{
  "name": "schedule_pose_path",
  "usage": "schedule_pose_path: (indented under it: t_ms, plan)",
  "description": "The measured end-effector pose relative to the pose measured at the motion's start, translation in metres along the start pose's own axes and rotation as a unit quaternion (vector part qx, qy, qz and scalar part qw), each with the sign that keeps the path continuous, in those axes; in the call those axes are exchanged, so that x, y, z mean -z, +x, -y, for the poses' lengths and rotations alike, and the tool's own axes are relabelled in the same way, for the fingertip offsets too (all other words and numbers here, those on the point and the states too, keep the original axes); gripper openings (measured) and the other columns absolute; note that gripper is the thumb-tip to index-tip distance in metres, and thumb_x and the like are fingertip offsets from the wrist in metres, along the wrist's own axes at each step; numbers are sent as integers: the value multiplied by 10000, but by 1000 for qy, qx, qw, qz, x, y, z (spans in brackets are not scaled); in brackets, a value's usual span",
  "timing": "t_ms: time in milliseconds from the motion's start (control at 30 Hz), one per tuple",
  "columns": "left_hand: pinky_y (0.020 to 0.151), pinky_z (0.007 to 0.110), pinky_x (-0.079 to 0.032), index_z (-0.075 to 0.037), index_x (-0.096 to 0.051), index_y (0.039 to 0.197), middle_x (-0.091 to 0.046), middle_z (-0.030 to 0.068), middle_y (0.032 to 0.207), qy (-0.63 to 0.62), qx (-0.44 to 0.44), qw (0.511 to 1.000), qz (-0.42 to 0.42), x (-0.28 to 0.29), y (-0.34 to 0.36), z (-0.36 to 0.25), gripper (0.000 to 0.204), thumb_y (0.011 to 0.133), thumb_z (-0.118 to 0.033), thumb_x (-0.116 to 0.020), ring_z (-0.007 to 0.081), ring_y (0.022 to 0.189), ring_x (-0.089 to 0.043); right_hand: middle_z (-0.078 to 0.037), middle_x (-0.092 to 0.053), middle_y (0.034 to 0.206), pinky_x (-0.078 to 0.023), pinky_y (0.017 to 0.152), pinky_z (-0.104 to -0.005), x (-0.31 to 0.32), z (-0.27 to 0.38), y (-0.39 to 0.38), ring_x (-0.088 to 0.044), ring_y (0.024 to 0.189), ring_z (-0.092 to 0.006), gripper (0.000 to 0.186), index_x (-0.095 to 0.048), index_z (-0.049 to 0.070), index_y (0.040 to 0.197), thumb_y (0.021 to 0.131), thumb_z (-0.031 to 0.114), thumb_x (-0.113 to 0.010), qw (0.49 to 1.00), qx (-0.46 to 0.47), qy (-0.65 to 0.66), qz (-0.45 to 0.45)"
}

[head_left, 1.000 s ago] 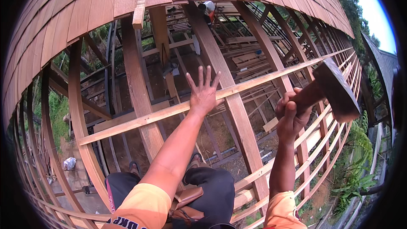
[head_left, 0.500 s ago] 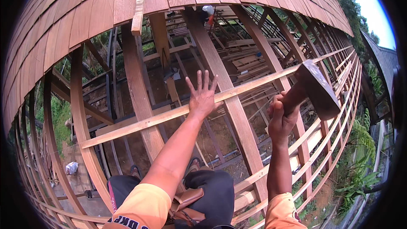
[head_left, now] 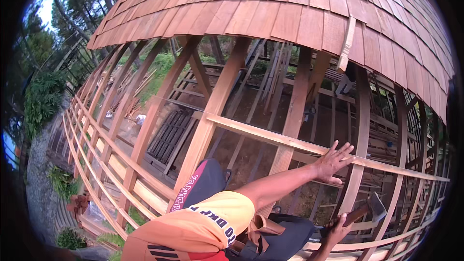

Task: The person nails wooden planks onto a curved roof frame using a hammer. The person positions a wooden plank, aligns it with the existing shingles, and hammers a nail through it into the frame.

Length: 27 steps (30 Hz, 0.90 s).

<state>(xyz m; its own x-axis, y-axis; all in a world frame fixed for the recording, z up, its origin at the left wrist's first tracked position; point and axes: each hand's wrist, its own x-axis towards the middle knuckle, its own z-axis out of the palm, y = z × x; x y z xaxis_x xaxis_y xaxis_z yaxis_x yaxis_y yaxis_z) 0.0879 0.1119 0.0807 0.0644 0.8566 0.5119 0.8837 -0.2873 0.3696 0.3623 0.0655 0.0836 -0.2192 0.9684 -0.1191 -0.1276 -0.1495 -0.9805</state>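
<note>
My left hand (head_left: pixel 333 162) reaches out to a long thin wooden batten (head_left: pixel 275 137) that lies across the sloping rafters. Its fingers are spread, and it rests on or just over the batten, beside one rafter (head_left: pixel 352 191). Lower and to the right, my right hand (head_left: pixel 337 234) is wrapped round the handle of a hatchet (head_left: pixel 377 208), whose broad dark metal head points away to the right. The hatchet head is apart from the batten. A brown leather pouch (head_left: pixel 267 224) sits at my waist, between my legs.
Wooden shingles (head_left: pixel 232 17) cover the roof above, with a short wood strip (head_left: pixel 346 43) lying on them. Lower battens (head_left: pixel 108 174) run along the eave on both sides. Between the rafters are open gaps down to the ground, where stacked dark timber (head_left: pixel 171 135) lies.
The view has swung to the left, bringing trees and the left eave into sight. My right hand has lowered the hatchet. My left hand stays spread at the batten.
</note>
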Motion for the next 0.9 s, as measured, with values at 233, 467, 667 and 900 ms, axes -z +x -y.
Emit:
schedule_pose_path:
  t_ms: [233, 467, 667, 900]
  plan:
    - [759, 398, -537, 49, -676, 1066, -699, 178, 956, -303, 348, 885, -55, 144, -219, -37, 478, 799, -336, -772, 269, 853, -686, -7, -445, 650, -369, 467, -300, -68, -9, -77, -401, 529, -123, 306, -477, 68, 876, 975, 276, -678, 980, -175, 82, 56]
    - [585, 264, -522, 17, -660, 866, -680, 83, 798, -561, 340, 739, 156, 263, -346, -143, 283, 955, -251, -639, 122, 670, -651, -46, -509, 646, -374, 449, -300, -82, -37, -38, -437, 514, -137, 398, -590, -13, 821, 959, 348, -684, 974, -113, -139, 142]
    - [548, 258, -473, -9, -600, 906, -603, 30, 760, -433, 212, 845, 233, 236, -353, -148, 204, 954, -206, -575, 108, 623, -580, -75, -547, 689, -365, 463, -360, -64, -94, -3, -428, 552, -168, 499, -664, -56, 964, 914, 438, -720, 956, -18, -224, 189]
    - [543, 254, -462, -15, -586, 920, -587, 23, 753, -427, 192, 860, 206, 229, -359, -147, 189, 954, -199, -562, 105, 616, -566, -87, -556, 707, -385, 508, -395, -61, -113, 5, -431, 589, -194, 542, -661, -47, 949, 885, 486, -739, 955, -57, -252, 143]
